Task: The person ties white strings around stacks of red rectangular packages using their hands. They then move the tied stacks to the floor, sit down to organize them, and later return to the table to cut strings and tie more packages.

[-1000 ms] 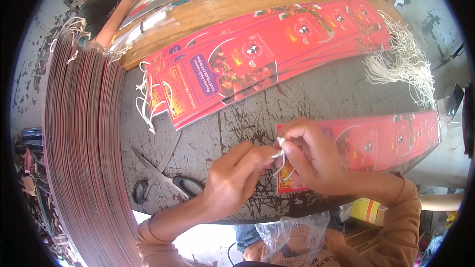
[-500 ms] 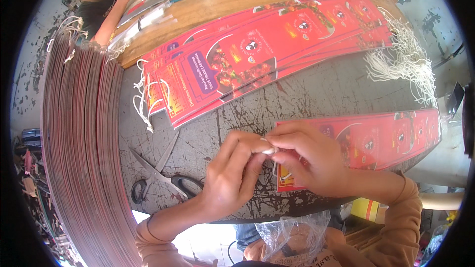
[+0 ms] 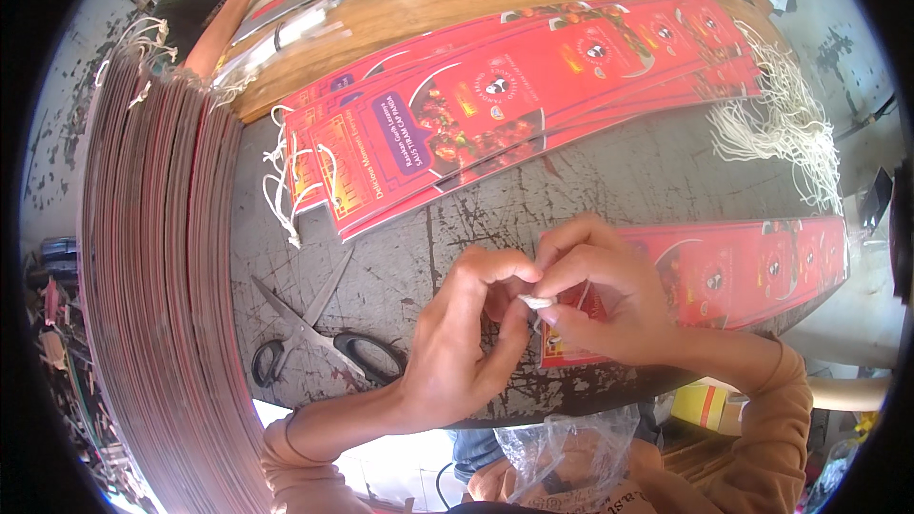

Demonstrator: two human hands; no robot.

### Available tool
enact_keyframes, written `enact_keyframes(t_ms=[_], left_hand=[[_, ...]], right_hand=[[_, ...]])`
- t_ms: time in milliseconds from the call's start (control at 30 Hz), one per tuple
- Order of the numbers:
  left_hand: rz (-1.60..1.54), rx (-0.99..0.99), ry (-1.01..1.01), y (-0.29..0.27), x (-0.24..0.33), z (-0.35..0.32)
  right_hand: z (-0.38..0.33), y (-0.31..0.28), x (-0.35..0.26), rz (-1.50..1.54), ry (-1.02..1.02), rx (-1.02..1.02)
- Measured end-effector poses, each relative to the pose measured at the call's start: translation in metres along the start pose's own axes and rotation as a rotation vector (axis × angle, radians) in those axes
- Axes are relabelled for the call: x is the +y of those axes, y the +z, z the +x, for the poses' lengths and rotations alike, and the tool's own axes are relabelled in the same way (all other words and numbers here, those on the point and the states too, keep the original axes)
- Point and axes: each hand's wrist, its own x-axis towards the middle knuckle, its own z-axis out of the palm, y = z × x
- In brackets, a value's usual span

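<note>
Both hands meet over the near end of a long red printed card (image 3: 738, 271) on the worn grey table. My right hand (image 3: 614, 290) pinches a short bunched piece of white string (image 3: 539, 302) between thumb and fingertips. My left hand (image 3: 466, 338) curls in from the other side, its fingertips closed at the same string. The string hangs just above the card's corner, and my right hand covers part of that end. Open-bladed scissors (image 3: 309, 333) with black handles lie left of my left hand.
A tall stack of cards (image 3: 162, 276) stands along the left. Farther off lie overlapping red printed cards (image 3: 495, 105) with string loops, and a bundle of white strings (image 3: 785, 119) hangs at the right edge. Another person's arm (image 3: 219, 29) rests at the far left.
My hands have shifted slightly right and drawn closer together. My left fingers have moved around the string, and more of its white bunch shows at my right fingertips.
</note>
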Motion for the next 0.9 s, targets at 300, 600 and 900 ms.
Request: enact_keyframes(t_ms=[300, 600, 900], left_hand=[[-0.107, 0.087, -0.016, -0.002, -0.010, 0.001], [-0.100, 0.106, 0.014, 0.000, -0.009, 0.003], [-0.190, 0.135, -0.084, -0.001, -0.007, 0.003]], right_hand=[[0.004, -0.006, 0.005, 0.204, 0.184, -0.113], [0.004, -0.008, 0.000, 0.279, 0.317, -0.032], [0.001, 0.000, 0.006, 0.397, 0.258, -0.021]])
